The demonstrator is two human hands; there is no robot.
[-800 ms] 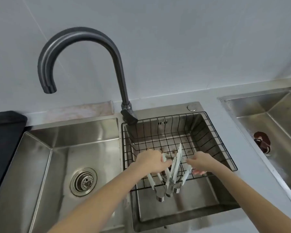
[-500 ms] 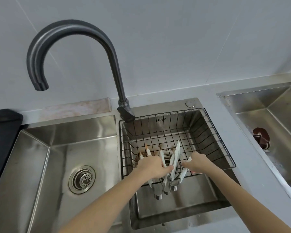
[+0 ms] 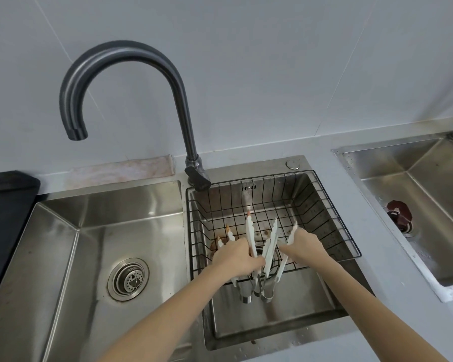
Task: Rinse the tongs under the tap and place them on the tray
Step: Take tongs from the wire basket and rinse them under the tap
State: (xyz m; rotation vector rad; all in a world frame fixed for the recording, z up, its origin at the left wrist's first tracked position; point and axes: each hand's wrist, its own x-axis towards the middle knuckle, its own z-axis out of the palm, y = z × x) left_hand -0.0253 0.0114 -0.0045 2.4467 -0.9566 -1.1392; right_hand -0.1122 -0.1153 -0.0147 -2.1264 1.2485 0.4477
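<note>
We are gripping several tongs (image 3: 266, 246) over the wire basket (image 3: 332, 226), left hand (image 3: 236, 257) clenched, right hand (image 3: 302, 244) apparently pinching one. No water is running at the tap (image 3: 131, 74); rinsing is coming next.

wire basket (image 3: 322, 210), pink cloth (image 3: 120, 169) — second sink (image 3: 416, 184)

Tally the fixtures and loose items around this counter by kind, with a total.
Sink basins: 3
Taps: 1
Wire baskets: 1
Cloths: 1
Bunches of tongs: 1, held by the left hand and right hand
Total: 7
</note>
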